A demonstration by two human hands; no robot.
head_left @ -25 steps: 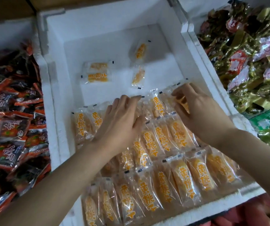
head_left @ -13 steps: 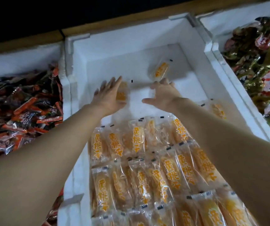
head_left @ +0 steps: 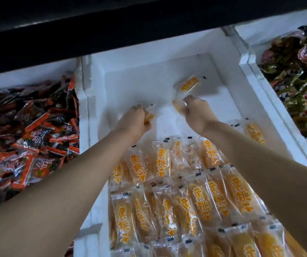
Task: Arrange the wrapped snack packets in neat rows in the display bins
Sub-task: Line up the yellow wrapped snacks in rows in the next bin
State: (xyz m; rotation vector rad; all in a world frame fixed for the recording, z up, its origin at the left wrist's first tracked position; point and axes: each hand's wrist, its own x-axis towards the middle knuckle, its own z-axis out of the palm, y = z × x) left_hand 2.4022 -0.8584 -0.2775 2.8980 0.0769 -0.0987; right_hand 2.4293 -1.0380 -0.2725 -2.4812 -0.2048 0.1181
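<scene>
Snack packets [head_left: 167, 182] lie in rows in the white bin [head_left: 228, 101], nearer than both hands. The left hand [head_left: 134, 119] grips one packet [head_left: 149, 115]. The right hand [head_left: 197, 112] pinches a second packet [head_left: 177, 106], and a loose packet [head_left: 189, 84] lies just beyond it.

Packets [head_left: 195, 191] in bin [head_left: 149, 47] (near end)

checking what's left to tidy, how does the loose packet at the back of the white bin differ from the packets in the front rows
The loose packet lies alone on the bare floor of the white bin; the rowed packets lie side by side, overlapping. The loose packet sits slanted; the rowed packets run lengthwise toward the back. Both have clear wrappers with orange print.
</scene>
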